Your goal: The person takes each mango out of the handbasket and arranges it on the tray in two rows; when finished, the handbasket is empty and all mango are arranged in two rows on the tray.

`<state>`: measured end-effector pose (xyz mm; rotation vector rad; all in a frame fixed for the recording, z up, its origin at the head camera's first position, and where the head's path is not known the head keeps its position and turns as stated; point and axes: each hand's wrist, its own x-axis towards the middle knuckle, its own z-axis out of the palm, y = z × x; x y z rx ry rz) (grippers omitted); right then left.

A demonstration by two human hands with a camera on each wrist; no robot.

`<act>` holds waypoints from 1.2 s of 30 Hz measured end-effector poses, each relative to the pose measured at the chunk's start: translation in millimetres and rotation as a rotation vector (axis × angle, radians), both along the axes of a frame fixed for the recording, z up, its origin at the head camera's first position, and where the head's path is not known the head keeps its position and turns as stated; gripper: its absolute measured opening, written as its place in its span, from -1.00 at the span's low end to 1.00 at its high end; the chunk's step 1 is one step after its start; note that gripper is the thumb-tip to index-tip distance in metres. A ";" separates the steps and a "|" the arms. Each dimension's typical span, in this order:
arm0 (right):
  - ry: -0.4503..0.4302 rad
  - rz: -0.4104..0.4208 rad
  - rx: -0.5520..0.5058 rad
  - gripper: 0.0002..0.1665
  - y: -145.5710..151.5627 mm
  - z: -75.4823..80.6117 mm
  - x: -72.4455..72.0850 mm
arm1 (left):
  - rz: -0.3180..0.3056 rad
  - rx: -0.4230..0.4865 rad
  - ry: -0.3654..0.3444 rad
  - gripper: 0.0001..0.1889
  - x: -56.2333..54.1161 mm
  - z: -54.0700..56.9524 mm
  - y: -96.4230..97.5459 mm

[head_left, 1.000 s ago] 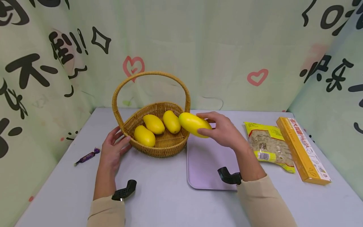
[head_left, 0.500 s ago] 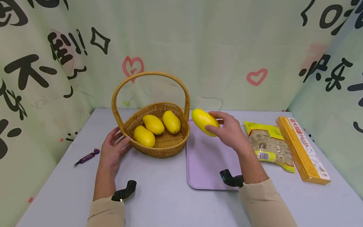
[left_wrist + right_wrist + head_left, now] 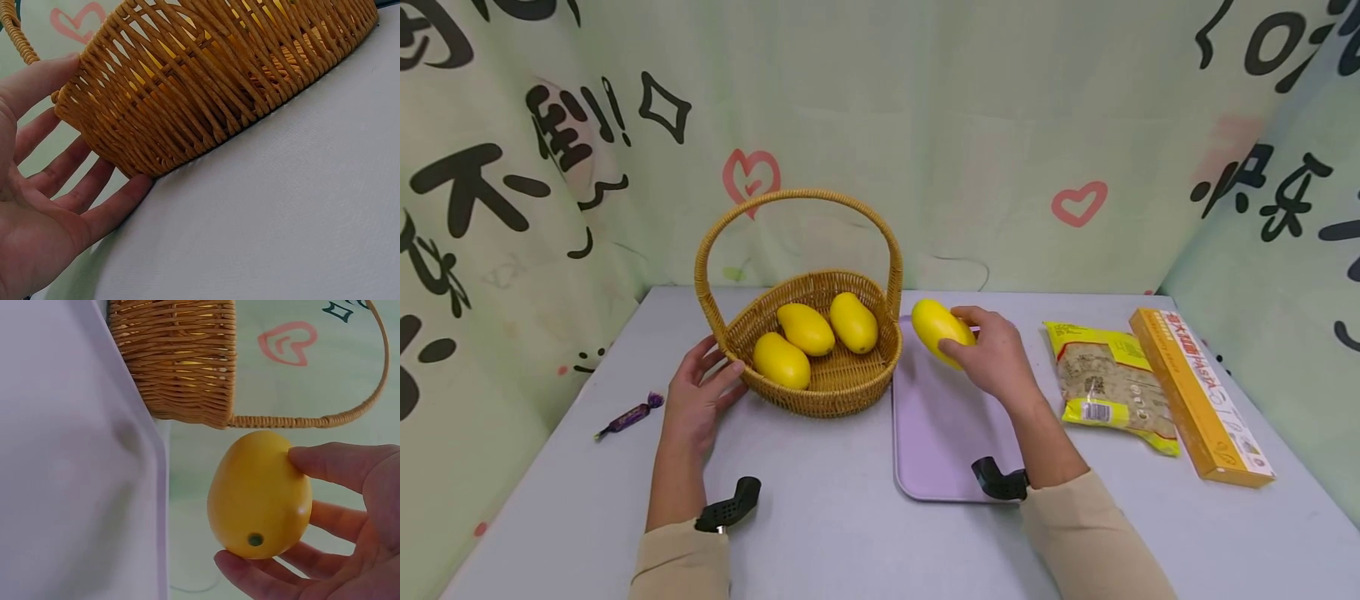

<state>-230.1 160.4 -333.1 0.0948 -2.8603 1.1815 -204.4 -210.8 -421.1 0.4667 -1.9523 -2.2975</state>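
A wicker basket (image 3: pixel 838 402) with a tall arched handle stands left of centre in the head view, with three yellow mangoes (image 3: pixel 806 329) inside. My left hand (image 3: pixel 702 396) holds its left end. In the left wrist view the thumb lies at the rim and the fingers (image 3: pixel 75 169) rest against the outer weave, the little finger low near the base. Over the far part of a lilac tray (image 3: pixel 928 450), my right hand (image 3: pixel 1000 354) grips another yellow mango (image 3: pixel 936 327) between thumb and fingers. The right wrist view shows a dark green spot on this mango (image 3: pixel 259 500).
Right of the tray lie a yellow-and-clear packet (image 3: pixel 1108 383) and a long orange box (image 3: pixel 1195 396). A purple wrapped candy (image 3: pixel 631 417) is on the table (image 3: pixel 820 517) to the left. A printed curtain (image 3: pixel 985 150) hangs behind and at both sides.
My right hand has carried the mango from beside the basket's right rim out to the right, then slightly lower, over the tray. The left hand and basket have stayed in place.
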 end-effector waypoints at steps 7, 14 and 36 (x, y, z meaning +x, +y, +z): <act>0.009 -0.017 0.017 -0.37 -5.8 -7.7 -6.2 | 0.002 0.005 0.004 -0.24 0.2 -0.6 -0.6; -0.021 0.000 0.011 -0.38 -10.8 -15.6 -13.9 | 0.007 0.004 -0.001 -0.23 -0.2 -1.3 0.1; -0.018 0.008 0.124 -0.41 -26.8 -41.5 -29.1 | 0.007 -0.008 -0.008 -0.25 -0.1 0.5 0.7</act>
